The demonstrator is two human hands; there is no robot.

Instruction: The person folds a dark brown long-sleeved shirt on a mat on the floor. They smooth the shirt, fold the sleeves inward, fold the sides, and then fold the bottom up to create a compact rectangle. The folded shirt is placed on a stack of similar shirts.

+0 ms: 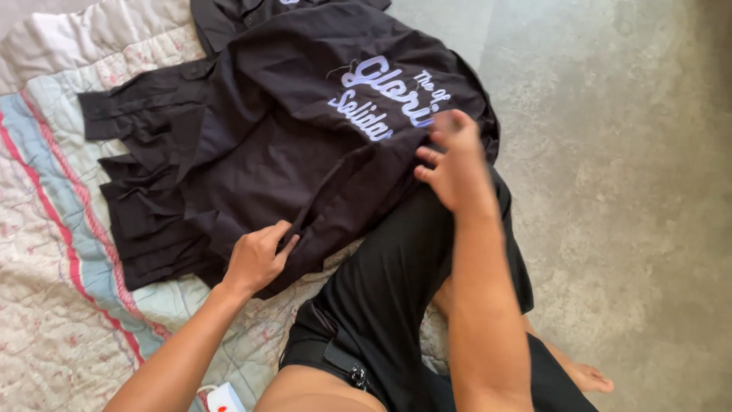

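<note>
While left hand (258, 258) pinches it, black shirt (290, 137) lies under right hand (454, 164).

The one camera is sitting on my head and looking steeply down, close over my lap and both arms. It is facing forward past my left hand (255, 258) and right hand (454, 164) onto the shirt (305, 145), taking in the quilt (46, 305) left and floor (625, 191) right.

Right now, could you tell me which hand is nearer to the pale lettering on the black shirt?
Right. The right hand sits at the lettering's lower right edge; the left hand pinches the shirt's hem, farther below.
</note>
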